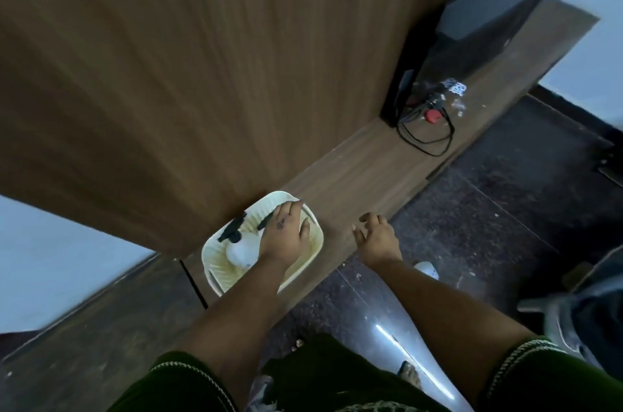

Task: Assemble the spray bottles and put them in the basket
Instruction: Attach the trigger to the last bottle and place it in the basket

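Observation:
A cream slatted basket [305, 268] stands on a low wooden ledge [357, 172] under the desk. Inside it lies a white spray bottle [237, 253] with a black trigger head [232, 232]. My left hand [285, 236] reaches palm-down into the basket, closed over a second spray bottle; only its black trigger head [266, 224] pokes out past my fingers, and the body is hidden under the hand. To the right of the basket, my right hand [376, 238] hovers over the ledge's edge with fingers spread and nothing in it.
The big brown desk panel [202, 74] overhangs the basket's far side. On the ledge at the right are a black computer case [478, 27], looped black cables [426, 135] and a small red item [434, 115]. Dark speckled floor [488, 209] lies below, with a chair base [559, 317] at the right.

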The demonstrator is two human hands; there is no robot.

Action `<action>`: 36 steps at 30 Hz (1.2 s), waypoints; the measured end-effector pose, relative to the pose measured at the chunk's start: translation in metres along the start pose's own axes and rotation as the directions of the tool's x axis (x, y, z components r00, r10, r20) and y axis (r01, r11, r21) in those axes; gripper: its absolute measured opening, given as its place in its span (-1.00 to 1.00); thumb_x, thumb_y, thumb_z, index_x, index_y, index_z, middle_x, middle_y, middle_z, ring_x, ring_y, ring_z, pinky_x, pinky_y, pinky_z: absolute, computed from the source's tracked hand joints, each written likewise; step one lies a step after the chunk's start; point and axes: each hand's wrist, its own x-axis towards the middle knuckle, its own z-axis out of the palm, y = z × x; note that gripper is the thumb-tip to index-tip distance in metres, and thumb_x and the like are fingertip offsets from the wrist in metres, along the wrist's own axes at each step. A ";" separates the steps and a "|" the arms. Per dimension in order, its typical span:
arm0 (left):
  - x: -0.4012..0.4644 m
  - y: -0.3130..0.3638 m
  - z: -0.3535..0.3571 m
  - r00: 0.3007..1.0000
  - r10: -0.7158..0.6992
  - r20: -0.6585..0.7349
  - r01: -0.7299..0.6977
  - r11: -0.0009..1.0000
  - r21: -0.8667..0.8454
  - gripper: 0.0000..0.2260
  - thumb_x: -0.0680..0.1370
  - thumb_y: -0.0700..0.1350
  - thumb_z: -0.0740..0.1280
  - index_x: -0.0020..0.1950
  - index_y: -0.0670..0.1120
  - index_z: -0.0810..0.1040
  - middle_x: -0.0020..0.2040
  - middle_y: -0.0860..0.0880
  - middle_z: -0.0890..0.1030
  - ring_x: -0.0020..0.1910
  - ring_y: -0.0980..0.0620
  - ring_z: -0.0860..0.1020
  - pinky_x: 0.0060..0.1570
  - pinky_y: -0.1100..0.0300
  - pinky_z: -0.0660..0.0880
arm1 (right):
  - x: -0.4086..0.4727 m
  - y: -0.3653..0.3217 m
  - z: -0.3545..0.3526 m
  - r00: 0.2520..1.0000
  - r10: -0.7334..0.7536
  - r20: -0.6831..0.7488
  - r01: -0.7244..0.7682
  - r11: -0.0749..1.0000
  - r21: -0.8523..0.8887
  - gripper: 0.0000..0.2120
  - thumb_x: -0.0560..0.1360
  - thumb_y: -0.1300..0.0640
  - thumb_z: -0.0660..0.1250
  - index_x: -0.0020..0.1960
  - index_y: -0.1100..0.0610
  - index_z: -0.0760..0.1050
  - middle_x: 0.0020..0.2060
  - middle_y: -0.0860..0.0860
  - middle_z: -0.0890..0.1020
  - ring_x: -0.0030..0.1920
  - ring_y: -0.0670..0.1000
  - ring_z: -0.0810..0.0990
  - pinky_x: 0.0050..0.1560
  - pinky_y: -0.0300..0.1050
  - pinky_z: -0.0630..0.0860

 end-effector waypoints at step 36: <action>0.047 0.141 0.750 0.796 0.065 0.602 -0.137 0.988 0.073 -0.17 0.44 0.13 0.41 0.53 -0.08 0.02 0.47 -0.20 0.13 0.42 -0.26 0.14 0.29 -0.15 0.31 | 0.087 0.729 0.244 0.703 0.711 0.027 -0.712 0.701 0.040 -0.40 0.39 0.04 0.45 0.35 0.05 0.29 0.31 0.14 0.29 0.27 0.26 0.31 0.19 0.11 0.43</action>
